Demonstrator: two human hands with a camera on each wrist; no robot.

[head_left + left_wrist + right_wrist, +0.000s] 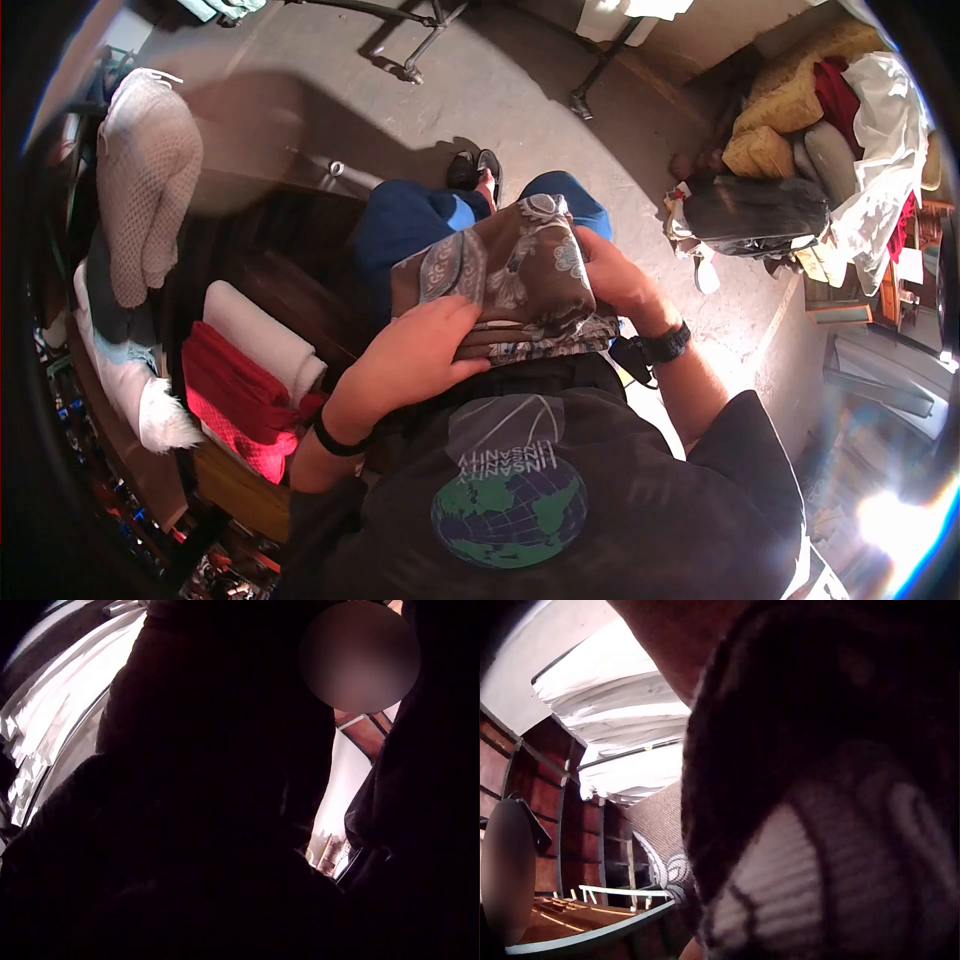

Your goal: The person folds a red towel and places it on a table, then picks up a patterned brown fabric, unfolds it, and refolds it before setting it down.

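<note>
A folded brown cloth (515, 270) with a pale paisley and floral print lies across the person's lap, its layered edges facing the body. The left hand (415, 350) holds its near left side, fingers over the top and thumb along the stacked folds. At the far right side the right hand (615, 280) grips the cloth's edge, with some fingers hidden behind it. In the right wrist view, patterned fabric (780, 870) fills the close right side. Dark shapes cover most of the left wrist view, and the left hand does not show there.
Left of the person lie a red folded textile (235, 395) and a white roll (265, 335). A beige knitted piece (150, 180) hangs farther left. A black bag (755, 215) and a heap of yellow cushions (765, 150) sit at right. Metal rack legs (430, 45) stand on the floor ahead.
</note>
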